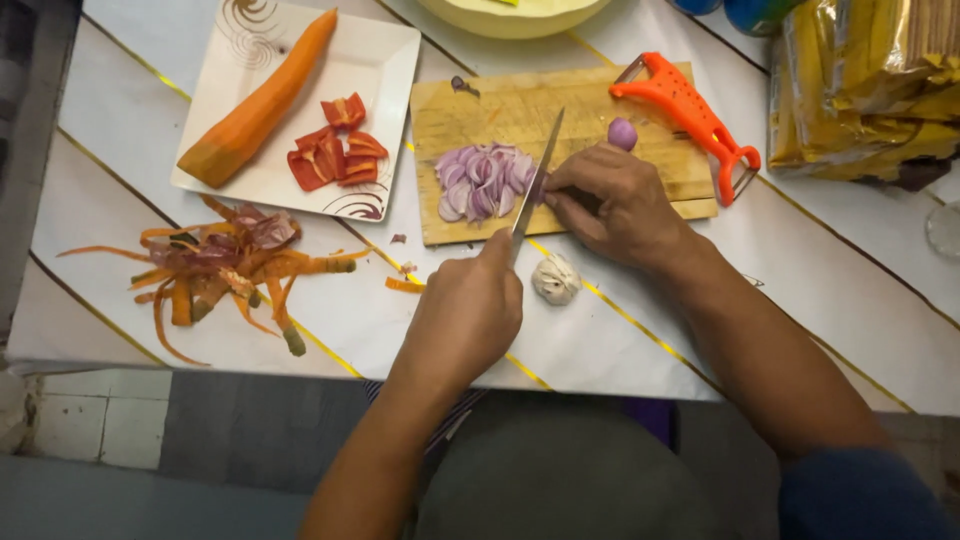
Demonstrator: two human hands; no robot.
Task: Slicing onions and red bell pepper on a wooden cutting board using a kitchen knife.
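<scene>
The left hand (468, 310), nearest, is closed round a knife (538, 172) angled over the board (500, 105). The right hand (610, 200) bunches its fingers at the blade beside sliced onion (484, 180). A garlic bulb (556, 279) lies between the hands.

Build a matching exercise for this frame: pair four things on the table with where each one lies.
Things:
1. long peeled orange carrot
2. orange plastic peeler
3. whole white garlic bulb
4. heap of orange carrot peelings

Places:
A. on the table just below the wooden cutting board
B. on the square white plate, beside red pepper pieces
C. on the bare tabletop, below the plate
D. across the board's right end

Pairs: 1-B, 2-D, 3-A, 4-C
</scene>
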